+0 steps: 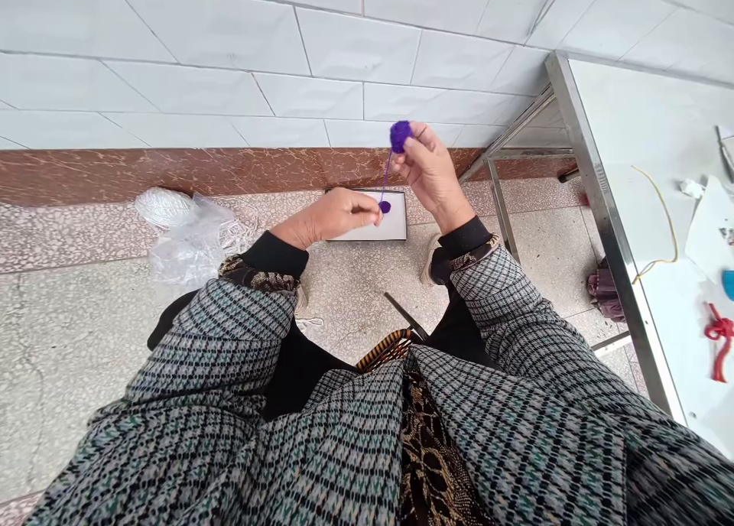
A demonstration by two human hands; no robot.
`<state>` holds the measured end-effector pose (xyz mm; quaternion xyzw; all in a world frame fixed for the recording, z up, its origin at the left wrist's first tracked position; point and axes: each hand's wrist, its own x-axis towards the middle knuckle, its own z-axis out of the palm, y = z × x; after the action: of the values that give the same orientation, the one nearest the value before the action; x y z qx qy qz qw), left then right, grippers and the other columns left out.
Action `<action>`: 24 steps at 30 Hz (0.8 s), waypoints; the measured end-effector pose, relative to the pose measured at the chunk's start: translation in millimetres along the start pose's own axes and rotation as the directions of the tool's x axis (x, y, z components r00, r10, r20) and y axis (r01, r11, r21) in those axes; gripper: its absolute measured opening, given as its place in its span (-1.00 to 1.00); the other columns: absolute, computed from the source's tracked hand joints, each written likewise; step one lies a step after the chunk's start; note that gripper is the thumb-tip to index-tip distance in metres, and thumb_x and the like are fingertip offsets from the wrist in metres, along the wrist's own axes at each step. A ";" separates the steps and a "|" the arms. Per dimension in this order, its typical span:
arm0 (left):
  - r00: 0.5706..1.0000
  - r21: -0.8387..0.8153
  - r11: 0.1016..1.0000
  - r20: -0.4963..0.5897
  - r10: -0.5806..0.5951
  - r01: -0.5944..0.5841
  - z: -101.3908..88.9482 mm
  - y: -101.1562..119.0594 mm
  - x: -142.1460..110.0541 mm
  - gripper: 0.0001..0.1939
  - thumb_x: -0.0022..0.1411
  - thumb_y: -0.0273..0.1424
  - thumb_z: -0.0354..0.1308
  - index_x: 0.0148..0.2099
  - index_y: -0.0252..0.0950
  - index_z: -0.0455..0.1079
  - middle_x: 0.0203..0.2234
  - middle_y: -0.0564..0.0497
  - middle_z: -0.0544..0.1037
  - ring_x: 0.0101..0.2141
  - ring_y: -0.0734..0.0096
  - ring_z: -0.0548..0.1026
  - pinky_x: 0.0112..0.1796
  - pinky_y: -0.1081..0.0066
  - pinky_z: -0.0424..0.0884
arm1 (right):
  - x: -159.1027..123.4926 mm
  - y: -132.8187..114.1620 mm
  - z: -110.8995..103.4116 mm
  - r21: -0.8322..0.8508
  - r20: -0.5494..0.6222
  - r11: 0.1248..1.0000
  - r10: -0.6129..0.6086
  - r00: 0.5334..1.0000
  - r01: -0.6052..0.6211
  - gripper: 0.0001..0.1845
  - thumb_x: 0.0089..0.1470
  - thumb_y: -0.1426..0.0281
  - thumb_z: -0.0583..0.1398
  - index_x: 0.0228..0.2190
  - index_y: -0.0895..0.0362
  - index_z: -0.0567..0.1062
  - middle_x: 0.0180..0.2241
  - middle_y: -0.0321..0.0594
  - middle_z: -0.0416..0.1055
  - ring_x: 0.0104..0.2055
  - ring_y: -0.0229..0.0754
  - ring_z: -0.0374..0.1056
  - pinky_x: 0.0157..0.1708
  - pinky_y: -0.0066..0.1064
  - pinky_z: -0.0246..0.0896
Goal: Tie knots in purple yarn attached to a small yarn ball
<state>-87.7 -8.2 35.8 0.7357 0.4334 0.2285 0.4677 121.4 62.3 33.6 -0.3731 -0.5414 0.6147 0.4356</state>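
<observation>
Between thumb and fingers, my right hand (430,170) holds up a small ball of purple yarn (400,136). A taut purple strand (386,176) runs from it down to the fingertips of my left hand (344,214), which pinch the yarn. Just beyond those fingertips, a second small purple piece (385,206) shows over a shallow white box (395,226) with dark edges on the floor. Whether that piece lies in the box or hangs above it, I cannot tell.
A white ball of cord (165,207) and a clear plastic bag (186,251) lie on the floor at left. On the right stands a metal-framed white table (631,151) bearing a yellow cord (672,228) and a red knotted cord (719,331). A tiled wall (229,90) rises ahead.
</observation>
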 end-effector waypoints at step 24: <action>0.923 0.043 0.993 -0.377 -0.083 0.107 -20.8 -2.2 -6.6 -0.79 0.25 -0.26 0.15 -0.35 -0.26 0.50 -0.45 0.00 0.60 -0.35 0.34 0.47 -0.27 0.39 0.39 | -9.7 -10.4 13.3 0.072 0.315 0.991 0.088 0.945 -0.117 -0.57 0.22 0.26 0.45 -0.06 0.12 0.39 -0.26 -0.30 0.46 -0.35 -0.33 0.37 -0.30 -0.48 0.40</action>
<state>-107.5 -3.1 43.8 0.6710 0.5567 0.3279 0.3639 113.8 49.0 45.6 -0.2793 -0.5550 0.7113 0.3287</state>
